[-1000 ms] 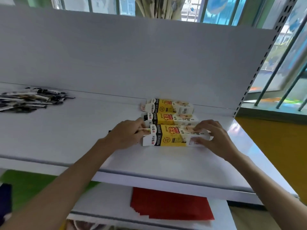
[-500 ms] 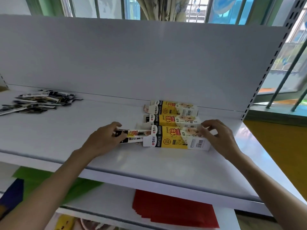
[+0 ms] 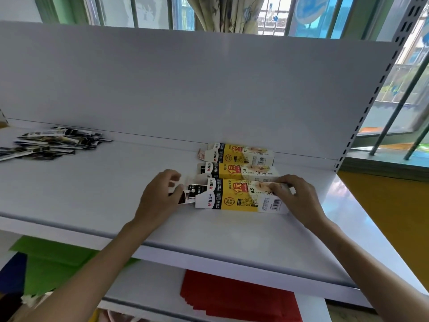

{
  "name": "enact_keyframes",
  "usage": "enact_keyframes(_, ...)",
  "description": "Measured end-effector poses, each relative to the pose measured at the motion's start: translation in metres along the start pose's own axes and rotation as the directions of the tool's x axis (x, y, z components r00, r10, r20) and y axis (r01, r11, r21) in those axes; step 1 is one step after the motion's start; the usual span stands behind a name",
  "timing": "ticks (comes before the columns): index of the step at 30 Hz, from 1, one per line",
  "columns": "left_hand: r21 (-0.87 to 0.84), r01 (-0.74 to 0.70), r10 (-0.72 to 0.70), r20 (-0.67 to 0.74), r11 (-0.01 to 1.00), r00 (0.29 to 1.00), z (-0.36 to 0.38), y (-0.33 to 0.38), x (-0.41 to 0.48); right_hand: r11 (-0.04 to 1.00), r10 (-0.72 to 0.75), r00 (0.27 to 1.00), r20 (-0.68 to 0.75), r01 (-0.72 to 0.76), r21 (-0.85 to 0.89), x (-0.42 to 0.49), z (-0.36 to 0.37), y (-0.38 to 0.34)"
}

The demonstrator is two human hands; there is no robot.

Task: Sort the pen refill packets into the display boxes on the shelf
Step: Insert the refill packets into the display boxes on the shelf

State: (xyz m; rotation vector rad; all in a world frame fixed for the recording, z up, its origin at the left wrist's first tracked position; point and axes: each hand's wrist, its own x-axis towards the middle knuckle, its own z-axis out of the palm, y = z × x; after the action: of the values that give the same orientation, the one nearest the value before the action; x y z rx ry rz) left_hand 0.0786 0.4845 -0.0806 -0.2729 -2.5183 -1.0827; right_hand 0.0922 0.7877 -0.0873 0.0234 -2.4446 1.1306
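Note:
Three yellow-and-white display boxes lie side by side on the white shelf [image 3: 92,201]: a near box [image 3: 236,196], a middle box [image 3: 239,170] and a far box [image 3: 239,153]. My right hand [image 3: 297,196] grips the right end of the near box. My left hand [image 3: 160,196] pinches a black-and-white refill packet [image 3: 190,194] at the near box's open left end; part of the packet is inside the box. A pile of loose refill packets [image 3: 51,142] lies at the shelf's far left.
The shelf's white back panel [image 3: 185,89] rises behind the boxes, with a perforated upright [image 3: 380,84] at the right. A lower shelf holds red paper [image 3: 232,296] and green paper [image 3: 53,259]. Windows with bars stand behind.
My left hand drew back to the left from the box's end with a packet, then pushed it back toward the opening. My right hand stayed on the box's right end.

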Motion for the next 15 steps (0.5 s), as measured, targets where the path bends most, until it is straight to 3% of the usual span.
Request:
enact_keyframes(2, 0.117, 0.032, -0.031, -0.012, 0.993, 0.999, -0.005, -0.003, -0.006, 1.0, -0.005, 1.0, -0.008, 0.005, -0.002, 0.0, 0.0, 0.0)
enact_keyframes(4, 0.202, 0.128, -0.145, 0.07, 0.971, 0.987, -0.011, -0.003, -0.011, 1.0, -0.011, 1.0, -0.014, 0.011, -0.003, -0.001, 0.001, -0.001)
enact_keyframes(6, 0.17, 0.202, -0.224, 0.12, 0.965, 0.967, -0.015, -0.004, -0.01, 1.0, -0.002, 1.0, -0.026, 0.003, 0.014, -0.001, 0.002, -0.002)
enact_keyframes(12, -0.117, 0.156, -0.137, 0.153, 0.981, 0.979, 0.001, 0.01, 0.004, 1.0, 0.003, 1.0, -0.025, -0.003, 0.005, -0.003, 0.002, -0.005)
enact_keyframes(15, -0.053, 0.029, -0.012, 0.294, 0.998, 0.956, 0.019, 0.025, 0.005, 1.0, 0.002, 0.999, -0.033, -0.002, -0.004, -0.004, 0.001, -0.004)
